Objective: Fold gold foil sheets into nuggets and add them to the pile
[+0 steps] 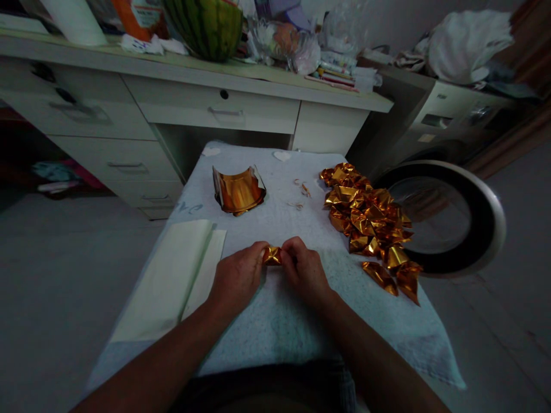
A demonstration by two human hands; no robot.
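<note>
Between my two hands, just above the cloth-covered table [258, 327], is a small folded piece of gold foil paper [272, 256]. My left hand [241, 272] pinches its left end, and my right hand [303, 267] pinches the right end. Creases meet in the middle of its shiny face; both ends are hidden by my fingers. Beyond my hands, a curled stack of gold foil sheets [239, 192] lies at the back left. A heap of folded gold foil pieces [370, 215] covers the right side of the table.
Pale paper sheets [167, 281] lie at the table's left edge. Several thin rubber-band-like strands [305, 189] lie near the back. Behind stands a white desk [258, 109] bearing a watermelon [206, 26]. A washing machine's round door [482, 218] hangs open at the right.
</note>
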